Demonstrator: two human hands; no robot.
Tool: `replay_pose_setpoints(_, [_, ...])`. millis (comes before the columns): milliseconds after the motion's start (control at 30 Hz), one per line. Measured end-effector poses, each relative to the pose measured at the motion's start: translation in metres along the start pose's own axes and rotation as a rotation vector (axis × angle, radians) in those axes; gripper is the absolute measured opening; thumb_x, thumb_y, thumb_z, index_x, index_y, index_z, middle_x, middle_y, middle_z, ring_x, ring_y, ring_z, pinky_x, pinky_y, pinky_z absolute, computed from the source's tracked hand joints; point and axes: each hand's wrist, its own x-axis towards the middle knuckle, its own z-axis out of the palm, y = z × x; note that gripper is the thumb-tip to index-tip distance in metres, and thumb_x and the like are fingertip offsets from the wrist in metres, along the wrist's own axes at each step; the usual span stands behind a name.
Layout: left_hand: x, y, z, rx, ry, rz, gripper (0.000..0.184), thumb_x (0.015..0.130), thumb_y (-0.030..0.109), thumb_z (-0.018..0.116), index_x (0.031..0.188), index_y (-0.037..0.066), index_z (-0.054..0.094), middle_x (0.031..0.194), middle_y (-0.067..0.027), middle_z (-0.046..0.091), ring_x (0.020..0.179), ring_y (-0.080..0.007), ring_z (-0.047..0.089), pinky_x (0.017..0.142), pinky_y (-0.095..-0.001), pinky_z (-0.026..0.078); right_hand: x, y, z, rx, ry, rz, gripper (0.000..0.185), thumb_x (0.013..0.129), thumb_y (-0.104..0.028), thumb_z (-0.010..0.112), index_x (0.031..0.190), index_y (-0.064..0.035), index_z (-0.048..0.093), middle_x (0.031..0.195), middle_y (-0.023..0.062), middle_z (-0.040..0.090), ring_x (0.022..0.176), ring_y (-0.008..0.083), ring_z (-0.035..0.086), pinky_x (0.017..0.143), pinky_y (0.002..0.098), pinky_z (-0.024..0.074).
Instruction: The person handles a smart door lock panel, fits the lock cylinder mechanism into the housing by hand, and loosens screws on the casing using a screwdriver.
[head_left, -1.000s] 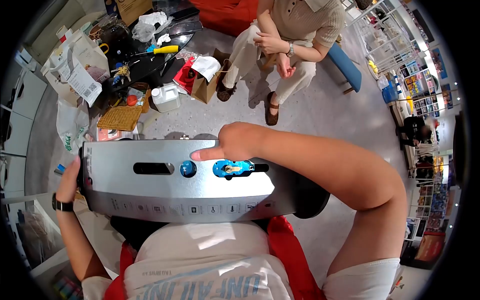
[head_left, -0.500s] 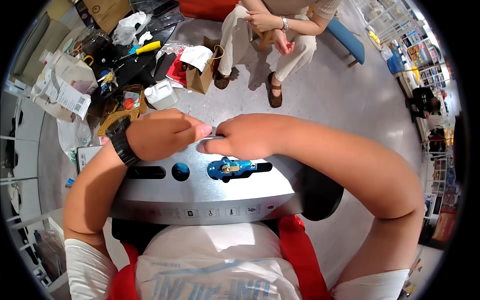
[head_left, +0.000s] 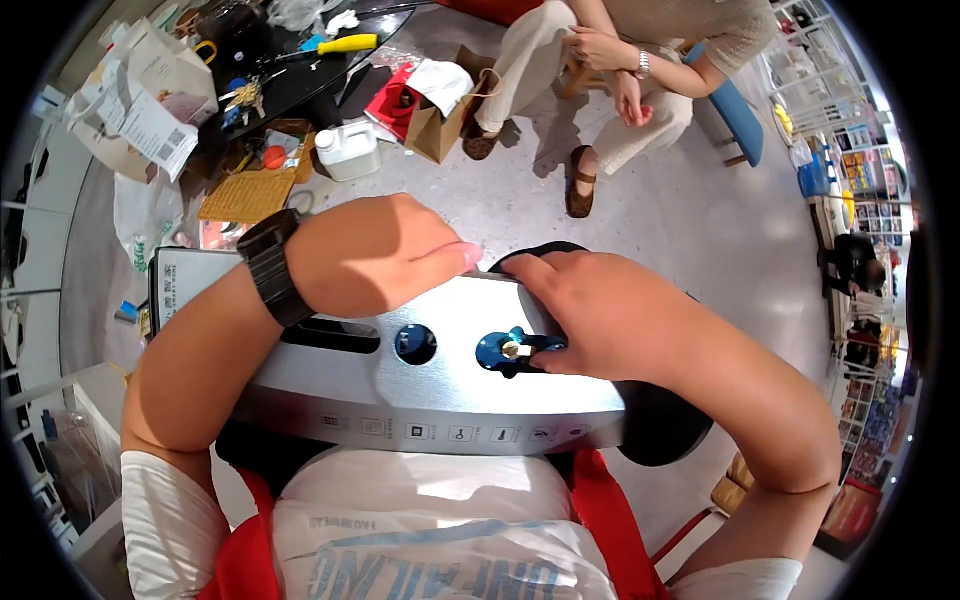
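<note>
A silver metal box [head_left: 450,392] with small icons along its near side rests across my lap. Its top has slots, a round hole [head_left: 416,344] and a blue lock part [head_left: 497,351] with a brass piece. My left hand [head_left: 375,258], with a black watch on the wrist, is closed at the far edge, its thumb pointing right and its other fingers hidden. My right hand [head_left: 600,310] grips the right part of the box, fingers toward the far edge and thumb at the slot beside the blue part.
A person [head_left: 640,60] sits ahead. On the left are a dark table [head_left: 300,95] with a yellow-handled screwdriver [head_left: 348,44] and keys, a white jug [head_left: 348,152], a wicker basket [head_left: 245,196] and a paper bag [head_left: 435,135]. A blue bench [head_left: 735,110] stands behind the person.
My right hand has moved right from the far edge, beside my left hand, to the slot by the blue part. The box appears further right as the view has shifted.
</note>
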Motion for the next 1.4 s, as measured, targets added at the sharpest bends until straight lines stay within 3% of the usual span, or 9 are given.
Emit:
replay_pose_setpoints(133, [-0.007,-0.003,0.002,0.003,0.031,-0.021,0.04,0.102,0.027,0.045,0.093,-0.004,0.068,0.083,-0.0226,0.064,0.08,-0.0402,0.061,0.072,-0.0456,0.048,0.004,-0.014,-0.012,-0.12,-0.044,-0.022,0.053,0.074,-0.025,0.082,0.113,0.0005,0.056,0.096,0.0153,0.067,0.093,0.0322,0.067,0.078,0.0416,0.0548])
replay_pose_setpoints(300, [-0.013,0.003,0.001,0.042,0.035,-0.102,0.046,0.102,0.03,0.044,0.076,-0.004,0.06,0.073,-0.0249,0.059,0.073,-0.0443,0.058,0.068,-0.0509,0.045,0.001,-0.021,-0.011,-0.217,0.008,-0.064,0.069,0.071,-0.032,0.082,0.125,0.0019,0.056,0.093,0.013,0.066,0.088,0.0285,0.067,0.073,0.0376,0.0553])
replay_pose_setpoints(433, [-0.016,-0.004,0.002,0.046,0.089,-0.017,0.044,0.101,0.028,0.044,0.073,-0.003,0.059,0.068,-0.0252,0.056,0.068,-0.046,0.055,0.065,-0.0525,0.044,0.007,-0.025,-0.004,-0.225,0.084,-0.128,0.074,0.071,-0.033,0.082,0.129,0.0035,0.054,0.096,0.013,0.066,0.09,0.0289,0.066,0.074,0.0371,0.0553])
replay_pose_setpoints(600, [-0.016,-0.001,0.0,0.104,0.071,-0.077,0.04,0.099,0.027,0.045,0.079,-0.002,0.064,0.077,-0.0244,0.061,0.077,-0.0439,0.059,0.072,-0.0514,0.046,0.008,-0.025,-0.002,-0.235,0.142,-0.204,0.076,0.075,-0.029,0.077,0.136,0.0052,0.046,0.098,0.0138,0.063,0.091,0.03,0.064,0.079,0.0379,0.0544])
replay_pose_setpoints(767, [-0.02,-0.009,0.004,0.028,0.228,0.073,0.028,0.093,0.015,0.056,0.075,-0.005,0.062,0.077,-0.0194,0.06,0.075,-0.038,0.057,0.069,-0.0441,0.045,0.008,-0.02,0.001,-0.242,0.146,-0.253,0.078,0.075,-0.029,0.077,0.136,0.0043,0.044,0.085,0.0109,0.063,0.081,0.0286,0.065,0.069,0.0383,0.0548])
replay_pose_setpoints(867, [-0.019,-0.008,-0.003,0.004,0.164,0.071,0.024,0.092,0.012,0.056,0.079,-0.006,0.065,0.077,-0.0182,0.061,0.074,-0.0349,0.059,0.067,-0.0414,0.045,0.009,-0.016,0.004,-0.262,0.163,-0.267,0.076,0.074,-0.03,0.077,0.134,0.0045,0.044,0.083,0.0102,0.063,0.078,0.0287,0.065,0.066,0.0383,0.0552])
replay_pose_setpoints(1233, [-0.011,-0.007,-0.004,-0.001,0.102,0.084,0.018,0.092,0.01,0.058,0.092,-0.003,0.07,0.075,-0.0141,0.06,0.072,-0.0323,0.058,0.065,-0.0382,0.044,0.012,0.003,0.008,-0.096,0.17,-0.263,0.047,0.075,-0.034,0.075,0.097,0.0032,0.056,0.081,0.0174,0.065,0.08,0.0367,0.066,0.07,0.0438,0.055])
replay_pose_setpoints(1333, [-0.01,-0.004,-0.003,-0.023,0.089,0.057,0.019,0.092,0.013,0.061,0.093,-0.003,0.071,0.074,-0.0135,0.059,0.072,-0.0315,0.058,0.065,-0.0381,0.044,0.012,0.005,0.008,-0.102,0.084,-0.21,0.059,0.074,-0.033,0.074,0.116,0.0012,0.053,0.09,0.0163,0.065,0.089,0.0363,0.064,0.075,0.0446,0.0535])
replay_pose_setpoints(1400, [-0.009,0.0,-0.005,-0.001,0.057,0.031,0.019,0.091,0.015,0.063,0.094,-0.002,0.071,0.075,-0.013,0.059,0.072,-0.0309,0.058,0.065,-0.0378,0.044,0.012,0.003,0.005,-0.119,0.067,-0.198,0.057,0.074,-0.033,0.073,0.115,0.0012,0.053,0.09,0.0165,0.064,0.088,0.0365,0.064,0.075,0.0445,0.0535])
